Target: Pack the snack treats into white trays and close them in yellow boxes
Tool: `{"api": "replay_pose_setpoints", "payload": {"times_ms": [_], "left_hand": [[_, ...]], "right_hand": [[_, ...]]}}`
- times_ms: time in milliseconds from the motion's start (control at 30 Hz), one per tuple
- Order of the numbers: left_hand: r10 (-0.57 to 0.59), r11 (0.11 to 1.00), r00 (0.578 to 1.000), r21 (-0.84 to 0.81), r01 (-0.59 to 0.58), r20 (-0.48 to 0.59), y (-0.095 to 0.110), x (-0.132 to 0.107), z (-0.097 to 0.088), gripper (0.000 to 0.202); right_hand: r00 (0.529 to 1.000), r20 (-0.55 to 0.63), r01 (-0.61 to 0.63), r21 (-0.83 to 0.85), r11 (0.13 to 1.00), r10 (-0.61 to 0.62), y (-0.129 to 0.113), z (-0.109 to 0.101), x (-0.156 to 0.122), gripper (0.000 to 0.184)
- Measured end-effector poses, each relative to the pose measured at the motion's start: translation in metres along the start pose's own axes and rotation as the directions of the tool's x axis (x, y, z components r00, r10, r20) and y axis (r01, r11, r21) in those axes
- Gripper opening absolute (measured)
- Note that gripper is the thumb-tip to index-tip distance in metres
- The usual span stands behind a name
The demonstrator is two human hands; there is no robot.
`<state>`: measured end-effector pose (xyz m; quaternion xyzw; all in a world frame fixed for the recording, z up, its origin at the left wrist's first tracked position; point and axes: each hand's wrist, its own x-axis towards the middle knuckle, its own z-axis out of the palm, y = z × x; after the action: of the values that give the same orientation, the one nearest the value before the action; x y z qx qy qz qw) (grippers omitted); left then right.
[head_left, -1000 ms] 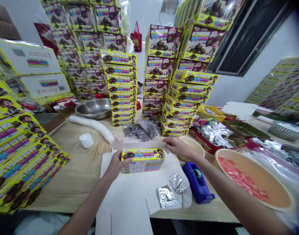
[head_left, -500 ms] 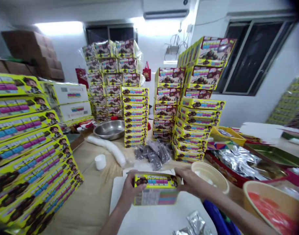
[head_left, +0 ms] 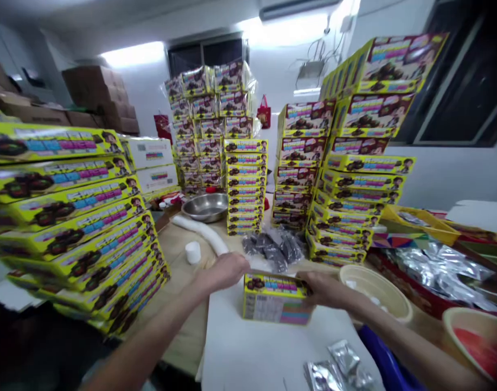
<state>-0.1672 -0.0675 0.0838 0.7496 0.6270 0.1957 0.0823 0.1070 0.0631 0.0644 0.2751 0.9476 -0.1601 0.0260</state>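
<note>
A yellow printed carton [head_left: 276,304] stands on a white board [head_left: 248,353] in front of me, its printed back panel facing me. My right hand [head_left: 319,288] grips the carton's right end, thumb and fingers round its edge. Just off the carton's upper left corner is my left hand [head_left: 230,270], back upward; its fingers are blurred and mostly hidden, so I cannot make out whether it touches anything. Close behind it lie a long white plastic sleeve [head_left: 203,232] and a white cup [head_left: 192,252]. Silver foil packets [head_left: 344,355] rest on the board's near right part.
Stacks of yellow cartons rise at left [head_left: 97,233], centre [head_left: 246,187] and right [head_left: 350,212]. Grey packets [head_left: 276,247] lie behind the board. A cream basin [head_left: 376,290], a tray of foil packets [head_left: 439,271] and a tub with red packets [head_left: 480,342] stand at right.
My left hand has let go of the carton's left end and moved up beside its far left corner. My right hand keeps its hold. The view has turned a little leftward.
</note>
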Motion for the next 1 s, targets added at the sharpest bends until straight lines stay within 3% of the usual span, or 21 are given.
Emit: {"api": "replay_pose_setpoints", "payload": {"times_ms": [67,133,333,533,633,700,833,900,1000], "left_hand": [[-0.036,0.999,0.996,-0.008,0.037,0.085,0.006,0.012,-0.005,0.020],[-0.095,0.993,0.991,-0.055,0.101,0.092,0.009,0.020,-0.002,0.020],[-0.230,0.973,0.972,0.004,0.231,-0.054,0.021,0.012,0.007,0.020],[-0.220,0.966,0.969,0.113,0.232,-0.113,0.030,0.012,0.014,0.024],[-0.139,0.976,0.987,0.159,0.149,-0.075,0.023,-0.006,0.031,0.026],[-0.007,0.979,0.996,0.202,0.025,-0.087,0.013,-0.027,0.044,0.026],[0.250,0.915,0.952,0.365,-0.173,-0.176,-0.003,-0.054,0.056,0.052],[0.269,0.894,0.957,0.397,-0.207,-0.107,0.002,-0.043,0.055,0.051],[0.312,0.880,0.945,0.344,-0.328,0.103,0.025,-0.005,0.054,0.042]], "right_hand": [[1.000,0.015,-0.002,-0.022,1.000,0.002,-0.001,-0.002,0.001,0.035],[1.000,0.014,0.000,-0.037,0.999,0.001,-0.001,-0.002,0.002,0.034],[1.000,-0.022,-0.003,-0.067,0.998,0.001,-0.005,0.004,-0.004,0.030],[0.998,-0.056,-0.027,-0.094,0.995,0.022,-0.004,0.008,-0.007,0.025],[0.992,-0.124,-0.041,-0.157,0.987,0.022,-0.003,0.023,-0.013,0.028],[0.973,-0.231,-0.079,-0.248,0.966,0.021,-0.004,0.039,-0.018,0.041],[0.928,-0.371,-0.104,-0.311,0.945,-0.020,-0.009,0.063,-0.020,0.067],[0.919,-0.393,-0.114,-0.244,0.963,0.009,-0.014,0.067,-0.017,0.067],[0.897,-0.437,-0.119,-0.086,0.989,0.070,-0.022,0.065,-0.018,0.071]]}}
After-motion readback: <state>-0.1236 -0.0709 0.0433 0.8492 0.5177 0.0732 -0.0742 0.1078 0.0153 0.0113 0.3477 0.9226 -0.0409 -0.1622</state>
